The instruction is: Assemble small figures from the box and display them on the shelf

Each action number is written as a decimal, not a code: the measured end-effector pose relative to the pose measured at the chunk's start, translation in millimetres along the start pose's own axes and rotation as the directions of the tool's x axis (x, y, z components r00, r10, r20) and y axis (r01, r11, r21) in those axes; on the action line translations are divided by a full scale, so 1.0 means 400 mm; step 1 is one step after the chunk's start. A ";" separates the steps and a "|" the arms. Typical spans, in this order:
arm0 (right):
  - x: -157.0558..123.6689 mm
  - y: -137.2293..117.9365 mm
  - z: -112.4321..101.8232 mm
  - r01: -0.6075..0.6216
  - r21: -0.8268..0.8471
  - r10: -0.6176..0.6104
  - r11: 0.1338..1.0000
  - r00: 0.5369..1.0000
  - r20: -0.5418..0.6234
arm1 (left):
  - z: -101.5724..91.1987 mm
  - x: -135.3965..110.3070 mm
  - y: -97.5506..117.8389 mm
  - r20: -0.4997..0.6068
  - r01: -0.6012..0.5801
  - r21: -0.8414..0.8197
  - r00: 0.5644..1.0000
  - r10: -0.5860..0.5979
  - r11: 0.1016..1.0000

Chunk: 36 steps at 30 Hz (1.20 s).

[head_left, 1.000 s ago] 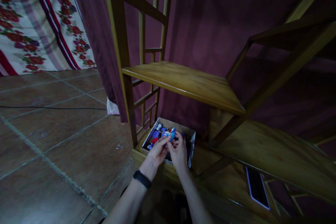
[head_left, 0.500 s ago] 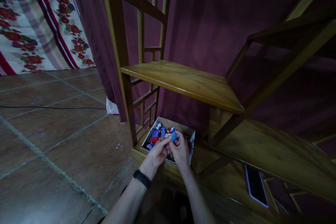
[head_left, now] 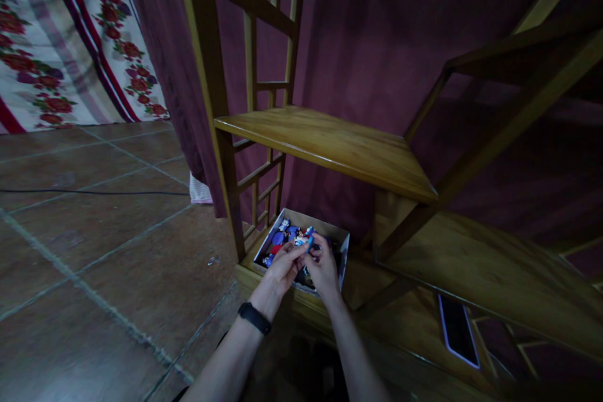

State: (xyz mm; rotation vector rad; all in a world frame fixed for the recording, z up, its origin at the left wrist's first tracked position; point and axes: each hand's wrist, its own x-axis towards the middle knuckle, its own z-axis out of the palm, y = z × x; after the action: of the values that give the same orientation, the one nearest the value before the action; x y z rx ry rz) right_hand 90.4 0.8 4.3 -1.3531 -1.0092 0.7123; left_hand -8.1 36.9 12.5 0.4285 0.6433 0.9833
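Both hands are together over an open shallow box (head_left: 325,224) of small toy figures (head_left: 279,238), mostly blue, white and red. My left hand (head_left: 284,265), with a black band on its wrist, pinches a small blue-and-white toy figure (head_left: 303,241) between thumb and fingers. On the figure's other side, my right hand (head_left: 323,265) has its fingers closed on the same toy. The fingers hide part of it, so its exact shape is unclear. Beneath the hands, the near part of the box is partly covered.
The box stands on the low ledge of a wooden shelf unit; a wooden shelf board (head_left: 325,141) juts out above it. A phone (head_left: 458,331) lies on the ledge to the right. A black cable (head_left: 94,192) crosses the tiled floor (head_left: 117,251) at left.
The toy has been turned between my fingers: its broad blue side showed before, now a narrower blue edge and a white part show. Both hands stay over the box.
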 end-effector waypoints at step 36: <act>0.001 -0.020 0.001 -0.208 0.505 0.205 0.838 0.977 0.061 | -0.013 0.015 0.012 0.111 -0.061 -0.019 0.992 0.063 0.998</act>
State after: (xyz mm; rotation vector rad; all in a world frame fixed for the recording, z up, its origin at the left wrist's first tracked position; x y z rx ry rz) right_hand 89.0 0.2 12.3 -0.9946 -0.6134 1.0627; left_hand -12.4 44.8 9.6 0.4880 0.5237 1.0155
